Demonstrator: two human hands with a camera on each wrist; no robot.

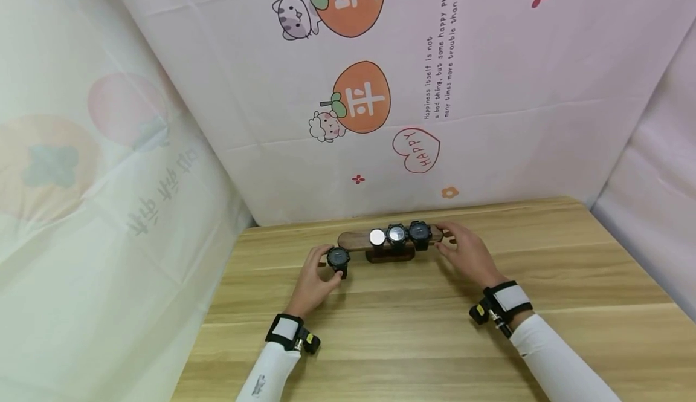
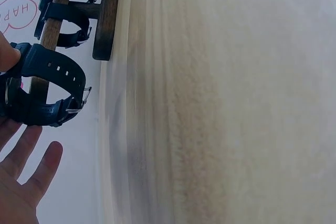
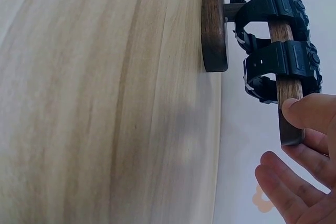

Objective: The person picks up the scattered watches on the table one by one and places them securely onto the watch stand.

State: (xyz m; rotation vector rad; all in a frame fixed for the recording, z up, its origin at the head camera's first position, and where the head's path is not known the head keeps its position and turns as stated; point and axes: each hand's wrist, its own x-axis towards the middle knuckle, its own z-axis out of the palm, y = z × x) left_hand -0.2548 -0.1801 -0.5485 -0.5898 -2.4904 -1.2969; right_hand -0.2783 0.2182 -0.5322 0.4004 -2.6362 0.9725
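Note:
My left hand (image 1: 315, 282) pinches a black wristwatch (image 1: 338, 259) between thumb and fingers at the left end of a dark wooden watch stand (image 1: 356, 242). The strap is buckled into a loop; in the left wrist view the bar's end shows through that loop (image 2: 55, 64). With thumb and fingers, my right hand (image 1: 472, 258) grips the bar's right end (image 3: 290, 121). Three more watches sit on the bar: one with a bright face (image 1: 377, 237), one with a shiny face (image 1: 397, 233) and a black one (image 1: 419, 231) nearest my right hand.
The stand's wooden base (image 1: 389, 256) rests on the light wood table (image 1: 402, 329) near its back edge. Behind it hangs a white printed cloth (image 1: 304, 178), with more cloth (image 1: 179, 257) along the left side. A camera is strapped to each wrist.

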